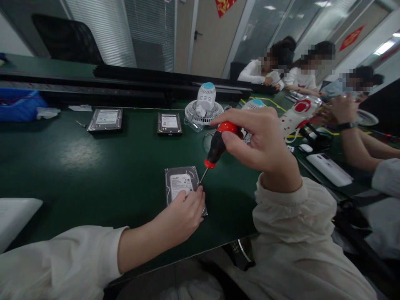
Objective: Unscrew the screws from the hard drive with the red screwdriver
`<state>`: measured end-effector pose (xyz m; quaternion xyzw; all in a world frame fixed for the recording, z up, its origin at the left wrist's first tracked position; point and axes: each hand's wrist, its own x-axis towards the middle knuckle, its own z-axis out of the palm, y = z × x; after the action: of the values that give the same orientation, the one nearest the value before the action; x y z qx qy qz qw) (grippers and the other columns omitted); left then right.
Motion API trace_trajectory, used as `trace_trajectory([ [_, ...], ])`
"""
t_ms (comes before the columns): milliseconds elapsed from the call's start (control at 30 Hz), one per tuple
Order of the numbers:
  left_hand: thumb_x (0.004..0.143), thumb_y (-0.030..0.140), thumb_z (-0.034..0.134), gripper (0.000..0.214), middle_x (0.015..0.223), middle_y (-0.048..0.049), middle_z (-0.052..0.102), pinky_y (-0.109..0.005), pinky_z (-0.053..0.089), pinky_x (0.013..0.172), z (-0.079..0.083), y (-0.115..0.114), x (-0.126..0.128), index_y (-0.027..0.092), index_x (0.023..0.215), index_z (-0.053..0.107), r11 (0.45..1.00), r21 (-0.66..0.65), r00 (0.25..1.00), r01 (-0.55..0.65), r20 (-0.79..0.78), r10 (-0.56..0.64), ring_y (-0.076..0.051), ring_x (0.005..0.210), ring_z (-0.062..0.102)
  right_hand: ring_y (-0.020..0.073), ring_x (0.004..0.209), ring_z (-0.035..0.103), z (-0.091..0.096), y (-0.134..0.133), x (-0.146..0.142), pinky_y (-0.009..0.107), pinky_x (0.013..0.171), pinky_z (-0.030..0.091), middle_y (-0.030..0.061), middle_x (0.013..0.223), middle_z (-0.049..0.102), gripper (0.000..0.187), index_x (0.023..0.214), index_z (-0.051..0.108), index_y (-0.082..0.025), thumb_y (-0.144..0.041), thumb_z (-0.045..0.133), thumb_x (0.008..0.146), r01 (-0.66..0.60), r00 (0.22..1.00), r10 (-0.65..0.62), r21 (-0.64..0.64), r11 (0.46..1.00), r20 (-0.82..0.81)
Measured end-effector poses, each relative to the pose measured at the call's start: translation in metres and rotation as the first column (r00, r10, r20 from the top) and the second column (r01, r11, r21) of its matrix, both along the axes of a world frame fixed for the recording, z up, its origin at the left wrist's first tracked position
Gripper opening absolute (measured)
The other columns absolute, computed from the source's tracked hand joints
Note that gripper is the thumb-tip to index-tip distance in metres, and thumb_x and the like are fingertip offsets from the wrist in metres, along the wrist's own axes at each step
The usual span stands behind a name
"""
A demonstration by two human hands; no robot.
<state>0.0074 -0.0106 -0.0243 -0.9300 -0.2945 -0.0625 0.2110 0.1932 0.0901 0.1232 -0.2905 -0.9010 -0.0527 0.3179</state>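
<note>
Dark green tabletop bears a flat, rectangular, black-and-silver hard drive near its front edge. The left hand lies over the drive, grip unclear; the right hand clasps a red-and-black-handled screwdriver, tip at the drive's right edge.

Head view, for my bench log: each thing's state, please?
Screwdriver, slanted, tip down, in right hand
Left hand, on near hard drive
Near hard drive, flat, label up, partly covered
Left far drive, flat, label up
Right far drive, flat, label up
Blue container, open-topped
Door, looks shut
</note>
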Motion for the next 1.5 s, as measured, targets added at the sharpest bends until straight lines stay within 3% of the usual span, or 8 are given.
trace_trajectory([
  [200, 0.105, 0.04, 0.055, 0.054, 0.142, -0.0277, 0.065, -0.039, 0.044, 0.076, -0.002, 0.002, 0.001, -0.001, 0.138, 0.066, 1.0, -0.011, 1.0, 0.003, 0.004, -0.003, -0.03, 0.106, 0.066, 0.0097, 0.05, 0.036, 0.009, -0.004, 0.0, 0.029, 0.057, 0.028, -0.002, 0.056, 0.046, 0.044, 0.09, 0.076, -0.017, -0.053, 0.051, 0.098, 0.193, 0.971, -0.2, 0.068, 0.979, 0.128],
  [333, 0.105, 0.04, 0.054, 0.053, 0.142, -0.0278, 0.065, -0.039, 0.043, 0.077, -0.003, 0.002, 0.001, -0.001, 0.138, 0.066, 1.0, -0.008, 1.0, 0.006, 0.001, -0.006, -0.03, 0.108, 0.065, 0.011, 0.052, 0.042, 0.009, -0.002, 0.004, 0.029, 0.059, 0.031, -0.0007, 0.061, 0.055, 0.038, 0.112, 0.075, -0.017, -0.039, 0.047, 0.098, 0.134, 0.976, -0.131, -0.004, 0.991, 0.173],
  [433, 0.105, 0.04, 0.055, 0.053, 0.141, -0.0273, 0.066, -0.039, 0.043, 0.077, -0.004, 0.001, 0.001, 0.0, 0.137, 0.067, 1.0, 0.01, 1.0, 0.012, 0.002, -0.012, -0.03, 0.108, 0.065, 0.0112, 0.051, 0.04, 0.009, 0.0, 0.004, 0.03, 0.058, 0.028, -0.0008, 0.062, 0.056, 0.046, 0.125, 0.072, -0.017, -0.048, 0.047, 0.101, 0.188, 0.966, -0.184, -0.008, 0.982, 0.18],
  [633, 0.103, 0.04, 0.057, 0.052, 0.139, -0.0261, 0.068, -0.04, 0.043, 0.077, -0.005, 0.001, 0.001, 0.001, 0.136, 0.069, 0.999, 0.039, 1.0, 0.011, 0.02, -0.012, -0.03, 0.105, 0.066, 0.0109, 0.051, 0.04, 0.01, 0.003, 0.003, 0.03, 0.061, 0.033, -0.0023, 0.06, 0.054, 0.042, 0.127, 0.072, -0.016, -0.031, 0.049, 0.096, 0.086, 0.982, -0.072, -0.076, 0.993, 0.174],
  [1000, 0.104, 0.041, 0.055, 0.054, 0.141, -0.0262, 0.067, -0.04, 0.042, 0.078, -0.005, 0.001, 0.001, 0.001, 0.138, 0.067, 1.0, 0.024, 1.0, 0.007, 0.002, -0.007, -0.03, 0.106, 0.065, 0.0151, 0.061, 0.05, 0.008, 0.007, 0.008, 0.031, 0.064, 0.035, 0.0015, 0.071, 0.062, 0.047, 0.134, 0.067, -0.018, -0.032, 0.048, 0.094, 0.067, 0.975, -0.046, -0.093, 0.993, 0.218],
  [1167, 0.104, 0.041, 0.055, 0.055, 0.142, -0.0262, 0.066, -0.04, 0.042, 0.077, -0.006, 0.001, 0.0, 0.0, 0.138, 0.067, 0.999, 0.04, 1.0, 0.011, 0.009, -0.011, -0.031, 0.109, 0.063, 0.0147, 0.058, 0.045, 0.007, 0.009, 0.008, 0.032, 0.063, 0.033, -0.0001, 0.066, 0.057, 0.043, 0.127, 0.068, -0.02, -0.045, 0.052, 0.097, 0.194, 0.962, -0.183, -0.035, 0.98, 0.203],
  [1333, 0.105, 0.042, 0.054, 0.054, 0.142, -0.0255, 0.066, -0.04, 0.042, 0.077, -0.004, 0.001, 0.0, 0.001, 0.138, 0.068, 1.0, 0.031, 1.0, 0.004, -0.004, -0.004, -0.03, 0.109, 0.063, 0.0168, 0.066, 0.051, 0.007, 0.007, 0.008, 0.034, 0.071, 0.04, -0.0004, 0.073, 0.055, 0.047, 0.133, 0.056, -0.016, -0.038, 0.048, 0.092, 0.039, 0.982, -0.017, -0.113, 0.993, 0.19],
  [1500, 0.102, 0.041, 0.058, 0.054, 0.142, -0.0253, 0.067, -0.04, 0.041, 0.077, -0.004, 0.0, 0.0, 0.0, 0.137, 0.068, 0.999, 0.042, 1.0, 0.008, 0.015, -0.008, -0.03, 0.107, 0.063, 0.0144, 0.063, 0.049, 0.005, 0.008, 0.006, 0.032, 0.07, 0.04, -0.0002, 0.076, 0.056, 0.041, 0.119, 0.062, -0.019, -0.053, 0.056, 0.096, 0.166, 0.976, -0.156, -0.052, 0.985, 0.152],
])
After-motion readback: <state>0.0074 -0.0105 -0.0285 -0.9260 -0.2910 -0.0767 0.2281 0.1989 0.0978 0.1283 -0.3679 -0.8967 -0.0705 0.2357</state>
